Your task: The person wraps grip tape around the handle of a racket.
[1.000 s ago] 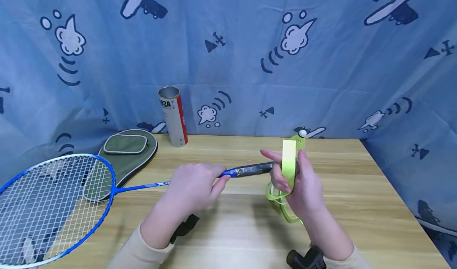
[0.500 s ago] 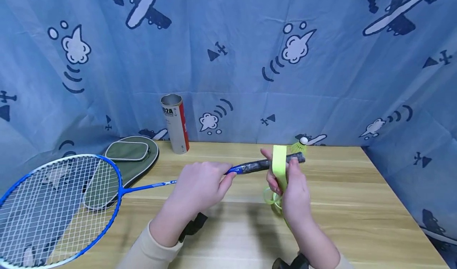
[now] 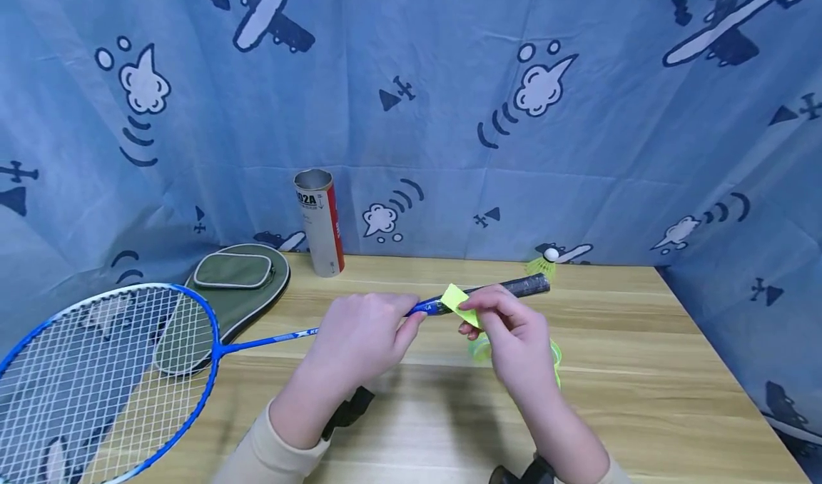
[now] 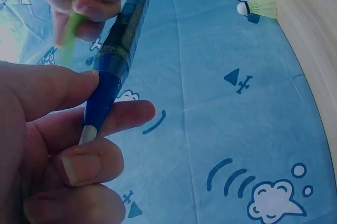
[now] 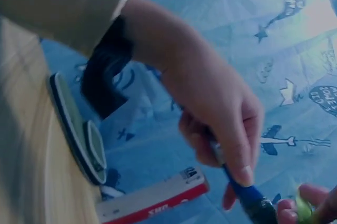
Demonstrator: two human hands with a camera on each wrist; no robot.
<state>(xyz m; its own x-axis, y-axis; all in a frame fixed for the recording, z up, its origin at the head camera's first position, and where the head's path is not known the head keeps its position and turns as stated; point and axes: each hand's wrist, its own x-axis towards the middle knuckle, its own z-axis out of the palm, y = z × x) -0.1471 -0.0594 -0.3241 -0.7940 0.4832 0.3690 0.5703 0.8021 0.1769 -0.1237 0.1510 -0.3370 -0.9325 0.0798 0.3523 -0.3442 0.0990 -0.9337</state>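
Observation:
My left hand (image 3: 359, 338) grips a blue badminton racket (image 3: 272, 339) around its shaft, just below the handle. In the left wrist view, the thumb presses on the blue cone (image 4: 102, 92). The strung head extends to the left, and the dark handle (image 3: 526, 285) points right, raised over the table. My right hand (image 3: 516, 345) pinches the end of a yellow-green grip tape (image 3: 456, 298) between thumb and fingers, close by the handle's lower end. The rest of the tape hangs in loops behind that hand, partly hidden by it.
A shuttlecock tube (image 3: 321, 227) stands upright at the back of the wooden table (image 3: 642, 370). Left of it lies a green racket bag (image 3: 257, 295), partly behind the strings. A yellow shuttlecock (image 3: 544, 264) sits at the back edge, against a blue patterned curtain (image 3: 437, 134).
My right hand has moved left along the handle. The tape, earlier a broad upright band over its fingers, is now pinched with its end tilted at the cone. The left hand keeps its hold.

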